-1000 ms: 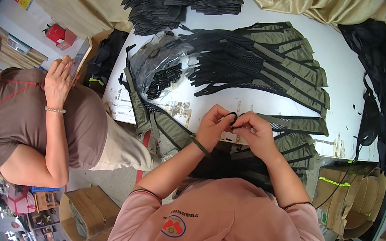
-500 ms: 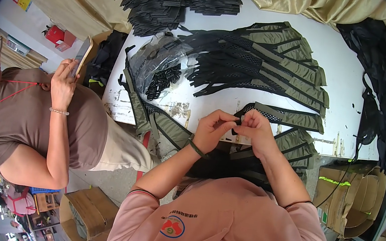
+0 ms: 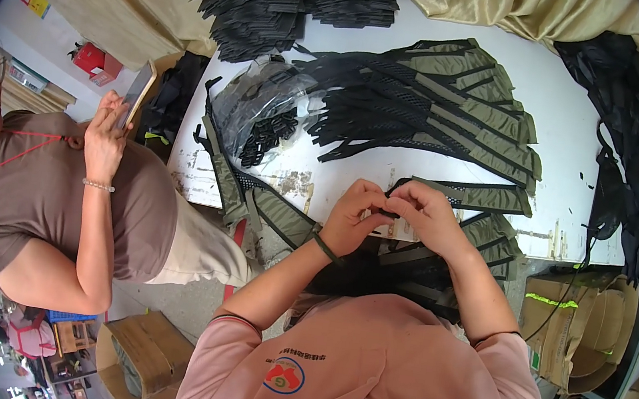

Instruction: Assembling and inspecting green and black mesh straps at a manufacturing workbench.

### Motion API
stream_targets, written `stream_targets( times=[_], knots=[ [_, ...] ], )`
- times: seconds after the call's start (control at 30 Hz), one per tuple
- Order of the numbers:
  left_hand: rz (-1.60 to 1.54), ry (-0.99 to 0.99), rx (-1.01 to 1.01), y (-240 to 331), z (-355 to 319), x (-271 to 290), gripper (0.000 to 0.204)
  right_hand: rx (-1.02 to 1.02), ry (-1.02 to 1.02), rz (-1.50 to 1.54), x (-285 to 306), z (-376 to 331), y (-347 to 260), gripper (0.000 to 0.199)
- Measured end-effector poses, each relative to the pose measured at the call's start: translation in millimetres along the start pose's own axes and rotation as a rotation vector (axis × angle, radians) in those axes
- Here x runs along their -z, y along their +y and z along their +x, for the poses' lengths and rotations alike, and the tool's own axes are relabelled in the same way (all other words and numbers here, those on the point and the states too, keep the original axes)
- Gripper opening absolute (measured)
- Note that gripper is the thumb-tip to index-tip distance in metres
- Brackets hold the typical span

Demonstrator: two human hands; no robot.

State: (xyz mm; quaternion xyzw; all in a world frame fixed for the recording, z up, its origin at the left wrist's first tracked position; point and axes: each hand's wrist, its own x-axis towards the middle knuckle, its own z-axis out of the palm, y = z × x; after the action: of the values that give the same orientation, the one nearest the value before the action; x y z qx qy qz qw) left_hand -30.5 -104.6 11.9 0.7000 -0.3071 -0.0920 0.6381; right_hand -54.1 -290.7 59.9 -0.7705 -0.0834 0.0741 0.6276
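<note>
My left hand [image 3: 353, 218] and my right hand [image 3: 424, 215] meet at the table's front edge, fingertips pinched together. Between them shows a small black piece [image 3: 388, 214], mostly covered by the fingers, so its exact kind is unclear. From behind my right hand an olive strap panel with black mesh [image 3: 497, 198] stretches to the right on the table. More olive panels [image 3: 498, 243] hang at the near edge beside my right forearm. Left of my hands, small black plastic buckles [image 3: 269, 138] spill from a clear plastic bag [image 3: 257, 94].
A fanned stack of olive and black mesh straps [image 3: 460, 109] covers the table's middle. Dark flat pieces [image 3: 259, 14] are piled at the back left; black fabric [image 3: 629, 119] drapes at the right. A person [image 3: 76, 208] holding a phone [image 3: 138, 95] stands at left. Cardboard boxes [image 3: 146, 350] flank me.
My right hand has turned and its fingers have closed in over the left fingertips. The small black piece has shifted slightly. The person at left stays put.
</note>
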Motion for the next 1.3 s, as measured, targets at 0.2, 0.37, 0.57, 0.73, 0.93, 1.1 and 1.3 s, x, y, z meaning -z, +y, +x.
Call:
stream_targets(
  times=[0.2,0.37,0.57,0.73,0.93,1.1,1.3],
  knots=[
    [-0.680,-0.093,0.262,5.7,-20.2,-1.6,0.023,-0.256,-0.085,0.335,24.0,6.7,10.9,0.020],
    [-0.947,0.325,0.543,20.0,-58.3,20.8,0.015,-0.315,-0.138,-0.959,93.2,-19.6,74.3,0.027],
    [-0.306,0.389,0.782,6.4,-134.7,56.7,0.013,-0.680,-0.817,-0.558,93.6,-63.1,48.8,0.026],
    [0.670,-0.087,0.694,11.6,-139.4,82.1,0.039,-0.033,0.061,-0.749,106.2,3.1,56.6,0.014],
    [0.562,-0.111,0.476,42.5,-63.0,55.7,0.032,0.112,0.538,-1.106,124.8,97.7,107.9,0.023],
    [-0.002,-0.270,0.668,5.5,-19.9,22.0,0.021,0.287,0.510,-1.191,124.9,91.1,103.5,0.027],
    [-0.918,0.157,0.657,-39.1,35.7,8.3,0.032,0.439,0.325,-0.951,82.7,6.2,61.4,0.024]
  ],
)
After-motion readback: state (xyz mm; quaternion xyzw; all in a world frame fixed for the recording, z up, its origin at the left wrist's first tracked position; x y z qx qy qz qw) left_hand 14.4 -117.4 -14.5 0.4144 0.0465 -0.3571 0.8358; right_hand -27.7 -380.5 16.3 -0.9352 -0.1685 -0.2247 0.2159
